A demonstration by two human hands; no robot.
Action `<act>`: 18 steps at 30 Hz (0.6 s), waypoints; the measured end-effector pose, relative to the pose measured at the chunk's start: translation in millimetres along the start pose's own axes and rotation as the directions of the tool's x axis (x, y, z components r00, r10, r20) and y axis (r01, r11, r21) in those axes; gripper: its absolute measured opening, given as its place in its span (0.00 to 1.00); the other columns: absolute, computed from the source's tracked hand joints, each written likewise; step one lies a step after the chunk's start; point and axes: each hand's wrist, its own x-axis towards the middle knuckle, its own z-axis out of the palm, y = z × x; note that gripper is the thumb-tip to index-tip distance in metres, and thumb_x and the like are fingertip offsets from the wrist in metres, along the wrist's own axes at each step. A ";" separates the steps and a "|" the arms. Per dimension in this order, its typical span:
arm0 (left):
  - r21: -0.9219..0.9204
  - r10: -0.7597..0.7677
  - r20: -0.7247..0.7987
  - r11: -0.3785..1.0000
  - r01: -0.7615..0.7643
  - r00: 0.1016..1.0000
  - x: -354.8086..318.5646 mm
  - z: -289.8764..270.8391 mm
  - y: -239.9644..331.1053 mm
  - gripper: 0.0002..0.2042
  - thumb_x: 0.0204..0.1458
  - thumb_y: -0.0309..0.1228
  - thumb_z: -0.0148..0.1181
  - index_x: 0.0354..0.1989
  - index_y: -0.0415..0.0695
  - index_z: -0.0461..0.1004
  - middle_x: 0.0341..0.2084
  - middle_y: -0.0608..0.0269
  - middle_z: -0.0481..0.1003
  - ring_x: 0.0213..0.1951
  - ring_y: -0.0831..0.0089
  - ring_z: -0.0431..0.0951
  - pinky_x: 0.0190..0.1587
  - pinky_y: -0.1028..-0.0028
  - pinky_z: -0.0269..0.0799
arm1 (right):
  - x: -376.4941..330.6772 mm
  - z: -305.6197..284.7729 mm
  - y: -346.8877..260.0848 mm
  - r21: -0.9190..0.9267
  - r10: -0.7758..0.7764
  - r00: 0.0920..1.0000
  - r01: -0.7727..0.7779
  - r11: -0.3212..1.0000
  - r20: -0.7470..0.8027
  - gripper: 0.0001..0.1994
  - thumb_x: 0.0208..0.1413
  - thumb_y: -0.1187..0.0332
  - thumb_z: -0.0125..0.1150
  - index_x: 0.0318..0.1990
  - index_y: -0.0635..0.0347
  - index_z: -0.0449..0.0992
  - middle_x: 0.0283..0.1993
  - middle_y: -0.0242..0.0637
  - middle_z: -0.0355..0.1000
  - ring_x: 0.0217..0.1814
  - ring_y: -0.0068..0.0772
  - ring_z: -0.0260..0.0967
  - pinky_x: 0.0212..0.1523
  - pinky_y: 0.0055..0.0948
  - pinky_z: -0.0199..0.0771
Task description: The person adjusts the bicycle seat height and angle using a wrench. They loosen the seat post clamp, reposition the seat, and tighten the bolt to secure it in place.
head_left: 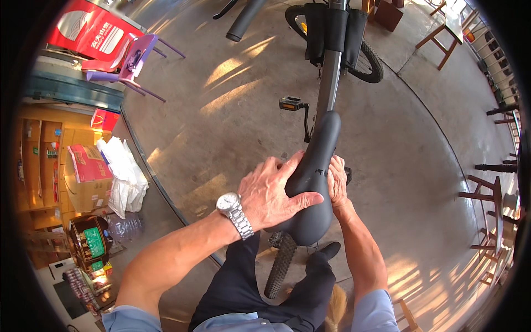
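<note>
A black bicycle saddle (314, 193) lies below me, its narrow nose pointing away. My left hand (274, 191), a silver watch on its wrist, grips the saddle from the left, thumb across the top and fingers along the edge. Against the saddle's right edge is my right hand (337, 181), fingers curled; its fingertips are hidden, so what they touch underneath does not show. The bicycle's grey frame tube (330, 77) runs ahead to the front wheel (369, 63). Its rear tire (281, 265) shows between my legs, and a pedal (292, 103) sticks out left.
A black handlebar grip (243, 22) reaches out at the front left. On the left stand a purple chair (135, 61), a cardboard box (88, 182) and a white plastic bag (126, 177). Wooden stools (445, 36) and chairs (492, 193) line the right side. Sunlight streaks the concrete floor (409, 166).
</note>
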 end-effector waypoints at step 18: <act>-0.322 -0.205 -0.309 0.942 0.100 0.929 -14.4 39.1 -4.0 0.35 0.44 0.59 0.70 0.45 0.37 0.73 0.39 0.48 0.77 0.41 0.53 0.80 0.43 0.60 0.76 | -1.1 19.1 10.0 -0.040 -0.027 0.999 0.028 0.999 0.028 0.17 0.58 0.60 0.44 0.40 0.60 0.79 0.44 0.42 0.76 0.48 0.49 0.69 0.52 0.44 0.61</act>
